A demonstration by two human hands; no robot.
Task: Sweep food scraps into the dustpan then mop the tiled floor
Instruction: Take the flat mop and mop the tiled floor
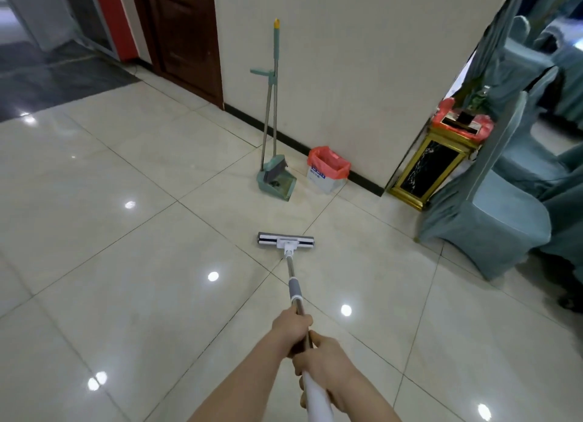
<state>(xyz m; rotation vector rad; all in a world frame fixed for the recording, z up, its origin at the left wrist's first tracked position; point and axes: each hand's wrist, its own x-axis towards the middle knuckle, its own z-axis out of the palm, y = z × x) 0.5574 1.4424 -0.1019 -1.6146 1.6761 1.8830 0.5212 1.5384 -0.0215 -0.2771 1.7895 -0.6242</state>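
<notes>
I hold a mop by its long handle (295, 287) with both hands. My left hand (291, 328) grips the metal shaft higher up. My right hand (325, 360) grips it just behind, where the white end begins. The flat grey and white mop head (286, 241) lies on the glossy cream tiled floor (132, 264) in front of me. Farther ahead a green dustpan (277, 183) stands on the floor by the wall with dark scraps inside. A green broom (273, 84) stands upright in it, leaning on the wall.
A small white bin with a red bag (328, 169) sits right of the dustpan against the wall. A gold and black bin (437, 159) stands at the wall corner. Chairs in teal covers (492, 226) crowd the right side. A dark wooden door (183, 36) is at the back left.
</notes>
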